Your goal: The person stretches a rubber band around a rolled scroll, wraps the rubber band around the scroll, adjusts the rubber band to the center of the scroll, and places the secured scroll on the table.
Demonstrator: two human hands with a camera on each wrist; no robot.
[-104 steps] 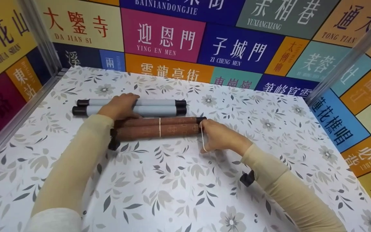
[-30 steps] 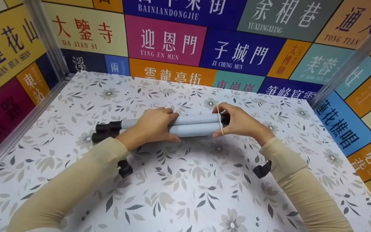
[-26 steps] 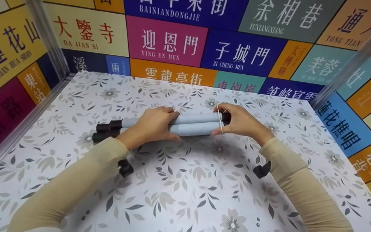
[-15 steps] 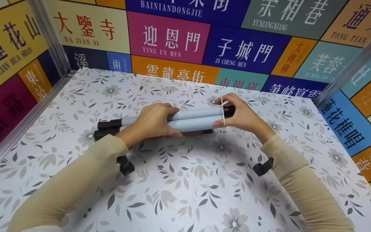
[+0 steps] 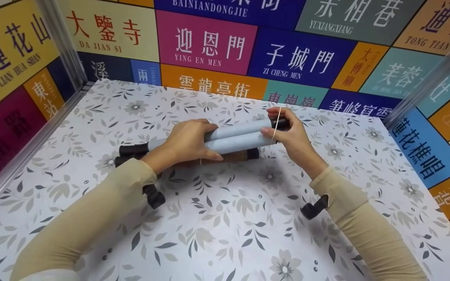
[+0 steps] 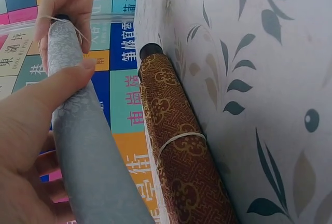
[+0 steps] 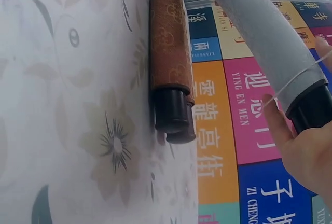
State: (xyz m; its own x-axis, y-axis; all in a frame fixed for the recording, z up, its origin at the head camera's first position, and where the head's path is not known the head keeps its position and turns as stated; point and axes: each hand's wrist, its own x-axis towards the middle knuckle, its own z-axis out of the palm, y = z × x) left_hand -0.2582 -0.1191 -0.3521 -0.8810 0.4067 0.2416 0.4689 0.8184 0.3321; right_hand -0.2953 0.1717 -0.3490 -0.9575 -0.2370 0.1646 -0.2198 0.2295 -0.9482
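Floral tabletop (image 5: 225,234), grey rolls (image 5: 240,143) apparently tilted

Top centre: blue panel (image 5: 229,17), "BAINIANDONGJIE"; pink panel (image 5: 206,42) below, "YING EN MEN". Upper left: yellow panel (image 5: 16,50), "LIAN HUA SHAN".

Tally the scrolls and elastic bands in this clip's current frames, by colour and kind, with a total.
Light blue scrolls: 2
Brown patterned scrolls: 2 (two black ends show in the right wrist view)
White elastic bands: 2 (one round the brown scrolls, one stretched at the right end of the light blue pair)
Total: 6
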